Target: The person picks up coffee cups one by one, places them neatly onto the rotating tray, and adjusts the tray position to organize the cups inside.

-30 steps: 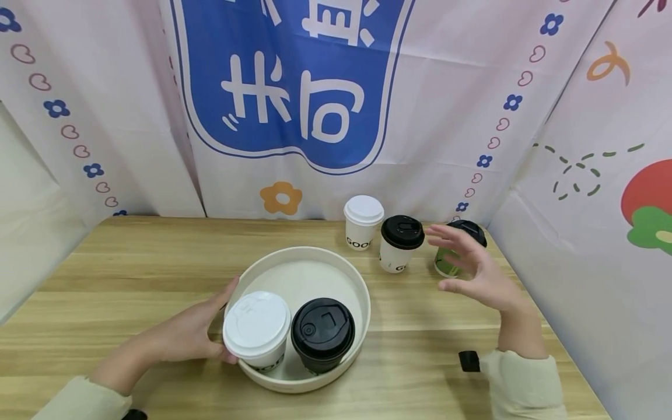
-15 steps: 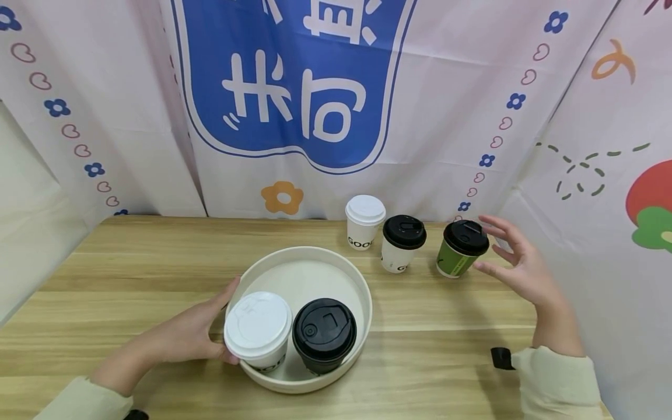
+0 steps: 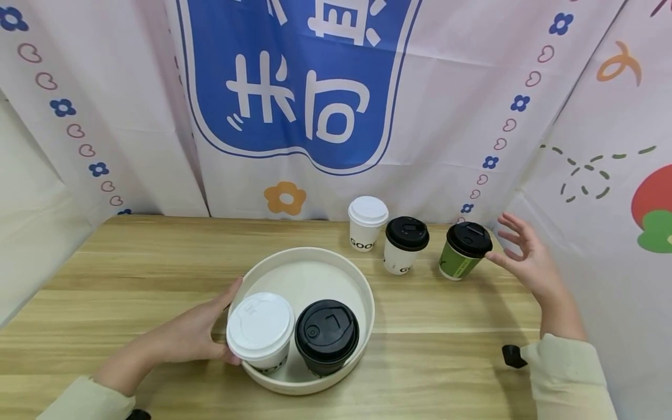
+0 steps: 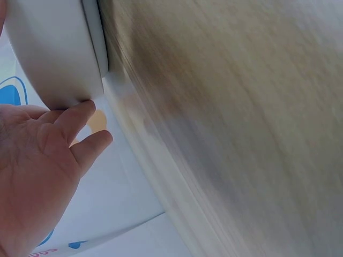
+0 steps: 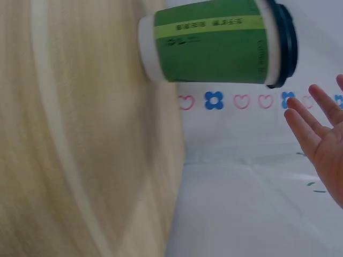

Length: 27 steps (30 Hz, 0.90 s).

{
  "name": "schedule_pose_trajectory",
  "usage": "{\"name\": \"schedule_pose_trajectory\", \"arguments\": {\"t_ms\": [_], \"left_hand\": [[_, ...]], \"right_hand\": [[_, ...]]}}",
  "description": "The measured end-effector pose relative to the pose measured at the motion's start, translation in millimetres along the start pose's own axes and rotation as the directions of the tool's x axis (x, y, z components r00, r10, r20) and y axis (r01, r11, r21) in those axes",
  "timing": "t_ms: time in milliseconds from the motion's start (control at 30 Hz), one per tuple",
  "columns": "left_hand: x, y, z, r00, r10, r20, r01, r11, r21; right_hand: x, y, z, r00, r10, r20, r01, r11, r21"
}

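A round cream tray [image 3: 315, 268] stands on the wooden table, and my left hand [image 3: 191, 332] grips its left side, fingers toward the back and thumb toward the front. In the left wrist view, fingertips [image 4: 86, 107] press the outer wall of the tray [image 4: 56, 48]. Inside it are a paper cup with a white lid [image 3: 261, 326] and a cup with a black lid [image 3: 326, 332]. My right hand [image 3: 532, 262], fingers spread and holding nothing, is just right of a green paper cup [image 3: 457, 261] with a black lid. The right wrist view shows a gap between fingers and cup.
Left of the green cup stand a white cup with a black lid [image 3: 401, 256] and a white-lidded cup [image 3: 364, 230] near the back edge. A printed cloth [image 3: 446, 146] hangs behind the table, and another cloth wall [image 3: 593, 233] borders the right side.
My right hand has moved right, from in front of the green cup to its right side. The left hand keeps its place on the tray, and the cups have not moved.
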<state>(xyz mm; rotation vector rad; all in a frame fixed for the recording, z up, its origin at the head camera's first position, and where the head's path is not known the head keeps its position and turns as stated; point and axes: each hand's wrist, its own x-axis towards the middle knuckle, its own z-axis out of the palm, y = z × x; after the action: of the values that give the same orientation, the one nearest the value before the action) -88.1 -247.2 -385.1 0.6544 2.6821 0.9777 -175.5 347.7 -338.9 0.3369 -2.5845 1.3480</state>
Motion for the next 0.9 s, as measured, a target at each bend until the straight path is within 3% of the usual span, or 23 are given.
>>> {"name": "schedule_pose_trajectory", "arguments": {"t_ms": [200, 333, 533, 900], "left_hand": [[0.3, 0.0, -0.1, 1.000, -0.005, 0.009, 0.005, 1.000, -0.005], [0.3, -0.1, -0.1, 1.000, -0.011, 0.012, 0.011, 1.000, 0.001], [-0.1, 0.4, 0.5, 1.000, -0.007, 0.011, 0.007, 1.000, -0.016], [0.5, 0.2, 0.4, 1.000, -0.018, 0.018, 0.019, 1.000, -0.014]], "right_hand": [[6.3, 26, 6, 0.998, 0.055, 0.042, -0.059, 0.993, 0.106], [9.7, 36, 11, 0.993, 0.094, 0.077, -0.101, 0.991, 0.092], [13.8, 42, 18, 0.986, 0.132, 0.105, -0.138, 0.989, 0.059], [21.7, 43, 30, 0.979, 0.139, 0.151, -0.163, 0.974, 0.156]]}}
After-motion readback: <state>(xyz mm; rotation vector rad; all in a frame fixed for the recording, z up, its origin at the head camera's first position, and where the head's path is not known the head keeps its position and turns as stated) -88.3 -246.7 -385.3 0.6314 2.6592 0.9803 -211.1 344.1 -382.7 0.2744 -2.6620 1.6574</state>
